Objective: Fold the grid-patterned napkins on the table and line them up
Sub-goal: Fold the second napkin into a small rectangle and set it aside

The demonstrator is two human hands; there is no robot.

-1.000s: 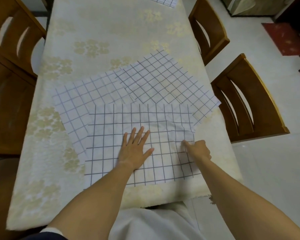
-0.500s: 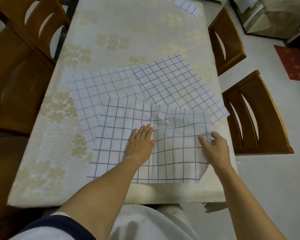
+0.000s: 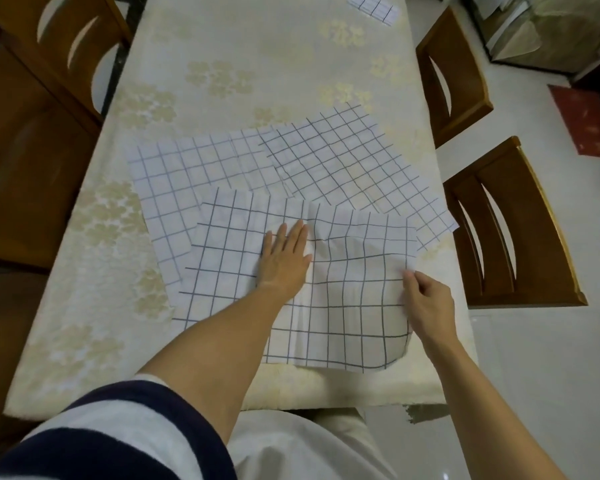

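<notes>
Three grid napkins (image 3: 354,161) lie overlapping at the centre of the cream flowered tablecloth (image 3: 257,46); a folded napkin (image 3: 374,6) sits at 1 o'clock. The left hand (image 3: 284,261) presses flat, fingers straight, on the nearest napkin (image 3: 343,306); the right hand (image 3: 426,299) pinches its 3 o'clock edge. Wooden chairs (image 3: 513,230) stand at 3 and 9 o'clock on the pale floor (image 3: 551,375).

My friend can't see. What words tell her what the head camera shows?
A person's left hand presses flat on the nearest grid napkin while the right hand pinches its right edge. The left napkin and right napkin overlap behind it on the table; a small napkin lies at the far end.
</notes>
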